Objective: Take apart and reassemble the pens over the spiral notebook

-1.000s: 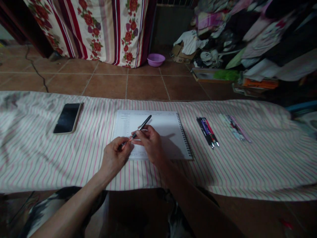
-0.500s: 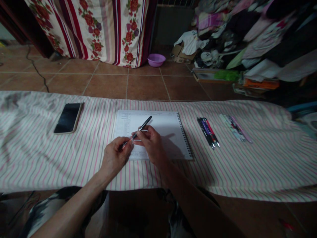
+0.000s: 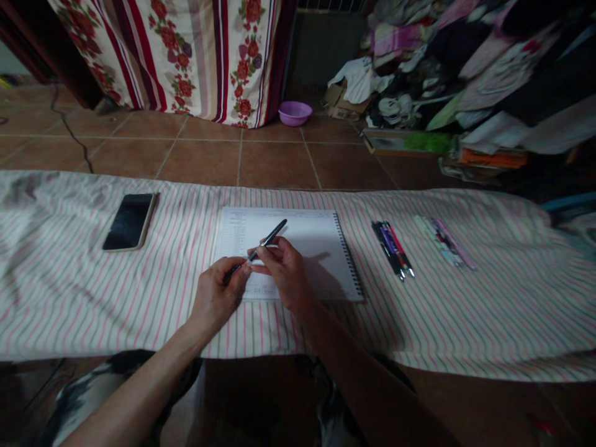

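Observation:
Both hands meet over the lower left of a white spiral notebook (image 3: pixel 316 248) lying on a pink-striped cloth (image 3: pixel 93 292). My right hand (image 3: pixel 284 273) pinches the barrel of a dark pen (image 3: pixel 272 234), whose far end points up and to the right. My left hand (image 3: pixel 216 298) is closed on the pen's near end, fingers curled round it. The page carries a faint printed table. The pen's tip is hidden between my fingers.
A black phone (image 3: pixel 129 221) lies on the cloth at the left. Several pens (image 3: pixel 392 248) and a second pale bundle (image 3: pixel 444 241) lie to the notebook's right. Beyond the cloth are tiled floor, a purple bowl (image 3: pixel 294 113), a floral curtain (image 3: pixel 186 56) and piled clothes (image 3: pixel 442 74).
Both hands stay on the pen in the same spot. An orange part seen between the hands one second ago no longer shows.

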